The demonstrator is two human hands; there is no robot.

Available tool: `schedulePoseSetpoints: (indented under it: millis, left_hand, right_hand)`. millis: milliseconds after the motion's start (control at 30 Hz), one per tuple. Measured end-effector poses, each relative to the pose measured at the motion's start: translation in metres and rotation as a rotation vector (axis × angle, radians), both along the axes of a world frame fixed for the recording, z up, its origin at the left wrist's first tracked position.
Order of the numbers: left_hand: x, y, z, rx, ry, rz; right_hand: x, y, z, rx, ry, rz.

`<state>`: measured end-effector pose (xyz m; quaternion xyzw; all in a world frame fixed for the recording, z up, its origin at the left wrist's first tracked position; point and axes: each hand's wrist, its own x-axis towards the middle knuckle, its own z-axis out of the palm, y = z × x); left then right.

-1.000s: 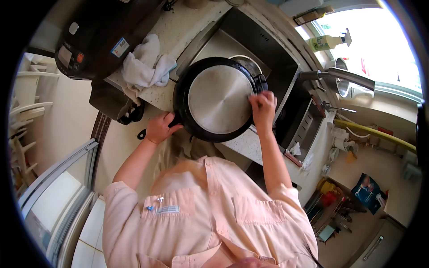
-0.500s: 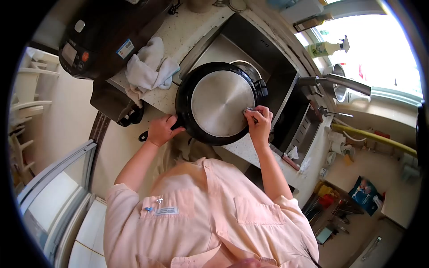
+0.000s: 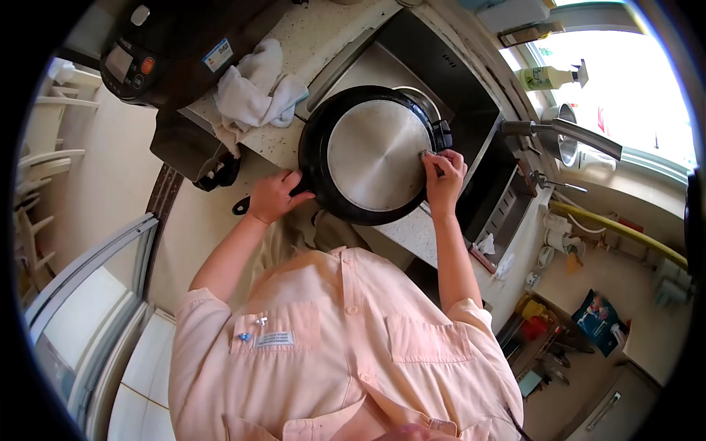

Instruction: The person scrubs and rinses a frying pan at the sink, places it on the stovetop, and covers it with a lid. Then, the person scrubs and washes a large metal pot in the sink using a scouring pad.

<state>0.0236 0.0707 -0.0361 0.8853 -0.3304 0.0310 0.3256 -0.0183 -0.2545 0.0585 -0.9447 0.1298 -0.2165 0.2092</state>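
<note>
A black frying pan [image 3: 379,156] is held bottom up over the front edge of the sink [image 3: 463,110], its round silvery base facing me. My left hand [image 3: 276,197] is closed round the pan's handle close to the rim; the handle's black end [image 3: 241,206] sticks out beyond it. At the right side of the base, my right hand [image 3: 446,176] pinches a small grey metal scourer [image 3: 425,155] against the metal. Its fingers hide most of the scourer. Behind the pan, a round metal vessel [image 3: 419,99] partly shows in the sink.
A white cloth [image 3: 257,88] lies on the speckled counter [image 3: 323,37] beside a dark rice cooker [image 3: 169,59]. On the right are a metal faucet [image 3: 526,128], a black side basin [image 3: 491,195] and a spray bottle [image 3: 548,77] by the window. A glass door [image 3: 103,272] stands at lower left.
The whole view has shifted a little, carrying the pan right and up in it. My right hand has moved the scourer slightly upward along the base's right side. My left hand keeps its grip.
</note>
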Motion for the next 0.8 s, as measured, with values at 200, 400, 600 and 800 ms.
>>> schedulePoseSetpoints:
  millis: [200, 400, 600, 800]
  left_hand:
    - [-0.003, -0.002, 0.0, 0.0, 0.043, 0.009]
    - [-0.002, -0.001, -0.001, 0.023, 0.019, 0.0]
    - [0.001, -0.002, -0.001, -0.003, -0.01, -0.015]
    - [0.003, -0.001, 0.001, 0.025, -0.003, -0.023]
  right_hand:
    - [-0.068, 0.088, 0.005, 0.038, 0.017, 0.027]
    - [-0.04, 0.038, 0.004, -0.053, -0.029, -0.112]
    - [-0.067, 0.07, -0.003, 0.04, -0.028, -0.132]
    - [-0.052, 0.053, -0.009, -0.03, -0.038, -0.18]
